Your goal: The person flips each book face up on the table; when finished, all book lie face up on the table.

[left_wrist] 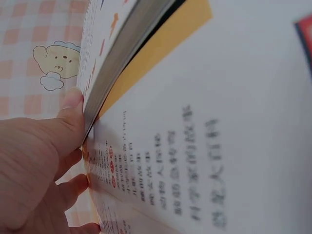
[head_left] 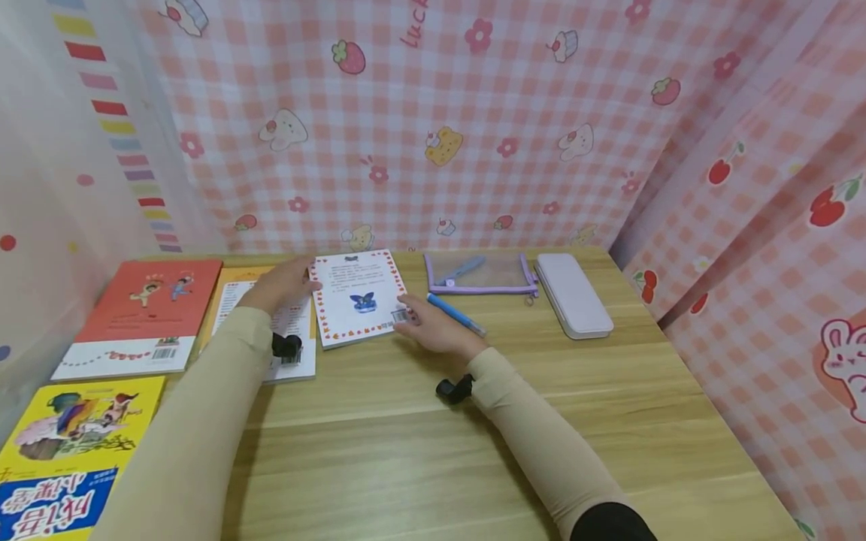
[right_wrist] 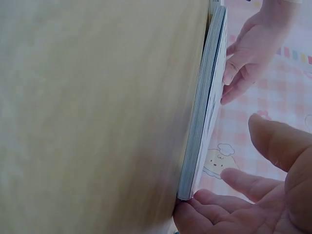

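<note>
Pink checked curtains are closing in a wooden surface [head_left: 419, 421]; the left hand [head_left: 280, 284] is pinching a white book's [head_left: 358, 297] left edge, the right hand [head_left: 436, 327], fingers straight, is touching its near corner; keeping both edges steadied seems wise, since it is overlapping a yellow-edged book [head_left: 233, 289].

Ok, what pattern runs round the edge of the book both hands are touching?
A border of small red-orange shapes around the white book, clearest in the head view.
</note>
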### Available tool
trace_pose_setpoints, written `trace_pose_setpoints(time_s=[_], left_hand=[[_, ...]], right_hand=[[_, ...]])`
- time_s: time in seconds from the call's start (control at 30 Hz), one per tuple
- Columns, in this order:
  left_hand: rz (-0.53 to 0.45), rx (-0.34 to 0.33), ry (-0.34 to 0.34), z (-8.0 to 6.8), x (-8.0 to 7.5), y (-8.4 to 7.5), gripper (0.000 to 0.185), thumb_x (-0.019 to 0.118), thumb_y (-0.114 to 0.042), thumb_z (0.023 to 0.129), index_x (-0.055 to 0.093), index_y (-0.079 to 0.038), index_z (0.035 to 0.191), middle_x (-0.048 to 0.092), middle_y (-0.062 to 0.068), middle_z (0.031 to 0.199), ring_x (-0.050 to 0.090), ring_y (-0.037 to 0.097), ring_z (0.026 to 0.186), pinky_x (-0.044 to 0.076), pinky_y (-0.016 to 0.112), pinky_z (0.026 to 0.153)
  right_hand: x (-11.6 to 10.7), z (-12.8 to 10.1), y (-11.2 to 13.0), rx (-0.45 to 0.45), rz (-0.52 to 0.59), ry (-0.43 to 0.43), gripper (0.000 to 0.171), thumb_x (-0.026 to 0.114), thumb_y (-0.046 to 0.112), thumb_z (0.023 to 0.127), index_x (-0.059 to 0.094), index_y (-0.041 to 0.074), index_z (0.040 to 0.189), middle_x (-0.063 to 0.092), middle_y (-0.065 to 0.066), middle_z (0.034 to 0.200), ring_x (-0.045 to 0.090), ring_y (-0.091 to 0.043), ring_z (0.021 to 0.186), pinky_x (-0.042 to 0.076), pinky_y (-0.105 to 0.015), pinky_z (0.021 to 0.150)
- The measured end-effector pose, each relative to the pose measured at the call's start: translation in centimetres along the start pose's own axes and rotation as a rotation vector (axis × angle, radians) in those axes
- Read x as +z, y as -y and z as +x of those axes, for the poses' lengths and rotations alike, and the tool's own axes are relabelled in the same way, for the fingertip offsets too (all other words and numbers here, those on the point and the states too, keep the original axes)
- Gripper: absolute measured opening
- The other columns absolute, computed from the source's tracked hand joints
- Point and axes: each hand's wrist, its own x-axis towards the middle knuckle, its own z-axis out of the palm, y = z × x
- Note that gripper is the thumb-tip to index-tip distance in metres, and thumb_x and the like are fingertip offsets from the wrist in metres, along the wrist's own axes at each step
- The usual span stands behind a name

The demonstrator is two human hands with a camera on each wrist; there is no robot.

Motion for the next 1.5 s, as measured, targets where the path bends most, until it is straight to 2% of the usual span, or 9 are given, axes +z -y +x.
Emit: trace_pose_setpoints(time_s=[0.17,0.5,0.8,0.9,1.0,1.17,1.37,1.5], left_hand=[[-0.008,-0.014,0.001,0.3,-0.1,0.2,0.068,0.054,-0.027,0.106,0.020,-0.005,0.161,0.025,0.025,0.162,0.021,0.049,0.148,0.015,0.065,0.118],[-0.035,-0.046,0.009,0.4,0.0,0.5,0.068,0.054,-0.029,0.107,0.020,-0.011,0.163,0.025,0.024,0.163,0.019,0.050,0.148,0.012,0.070,0.116],[-0.033,-0.075,-0.010,0.2,-0.2,0.5,0.079,0.059,-0.034,0.104,0.015,0.000,0.160,0.021,0.031,0.161,0.016,0.053,0.148,0.000,0.078,0.111],[-0.032,-0.081,-0.019,0.4,-0.2,0.7,0.079,0.060,-0.035,0.102,0.019,0.000,0.160,0.023,0.031,0.160,0.016,0.055,0.146,-0.004,0.083,0.105],[-0.014,-0.072,-0.020,0.4,-0.3,0.7,0.078,0.061,-0.036,0.102,0.022,0.000,0.159,0.024,0.032,0.159,0.017,0.057,0.146,-0.003,0.085,0.103],[0.028,-0.051,-0.009,0.2,-0.6,0.5,0.079,0.059,-0.038,0.102,0.020,0.003,0.158,0.015,0.033,0.162,0.013,0.055,0.147,0.003,0.084,0.105],[0.076,-0.082,0.040,0.6,-0.8,0.6,0.080,0.059,-0.040,0.102,0.020,0.002,0.158,0.012,0.032,0.162,0.017,0.053,0.146,0.014,0.076,0.112],[0.078,-0.068,0.040,1.0,-1.0,0.6,0.079,0.060,-0.039,0.101,0.024,0.003,0.158,0.014,0.033,0.160,0.023,0.052,0.144,0.022,0.070,0.114]], right_hand=[[0.0,-0.1,0.3,0.040,0.048,-0.003,0.062,0.056,0.030,0.106,0.032,0.007,0.159,0.031,-0.016,0.163,0.028,-0.028,0.151,0.024,-0.039,0.122],[0.0,0.0,0.6,0.044,0.056,-0.002,0.060,0.055,0.028,0.106,0.033,0.005,0.157,0.033,-0.016,0.162,0.029,-0.027,0.150,0.025,-0.039,0.122],[0.2,0.1,0.5,0.044,0.060,-0.008,0.061,0.056,0.029,0.106,0.035,0.004,0.157,0.033,-0.017,0.162,0.029,-0.029,0.150,0.024,-0.040,0.122],[0.2,0.1,0.5,0.048,0.050,-0.010,0.061,0.056,0.029,0.106,0.034,0.004,0.157,0.033,-0.016,0.162,0.029,-0.029,0.150,0.024,-0.040,0.122],[0.1,0.0,0.6,0.051,0.035,-0.011,0.061,0.056,0.030,0.106,0.034,0.005,0.157,0.032,-0.016,0.162,0.028,-0.028,0.151,0.024,-0.040,0.122],[0.2,0.0,0.7,0.058,0.018,-0.014,0.061,0.055,0.030,0.106,0.034,0.004,0.157,0.031,-0.016,0.163,0.028,-0.028,0.151,0.024,-0.040,0.122],[0.5,0.0,0.8,0.088,0.042,-0.023,0.059,0.056,0.027,0.106,0.036,0.003,0.156,0.029,-0.016,0.164,0.027,-0.028,0.151,0.023,-0.039,0.123],[0.4,0.0,1.1,0.092,0.047,-0.033,0.057,0.056,0.026,0.106,0.037,0.004,0.155,0.029,-0.016,0.164,0.027,-0.028,0.151,0.024,-0.039,0.123]])
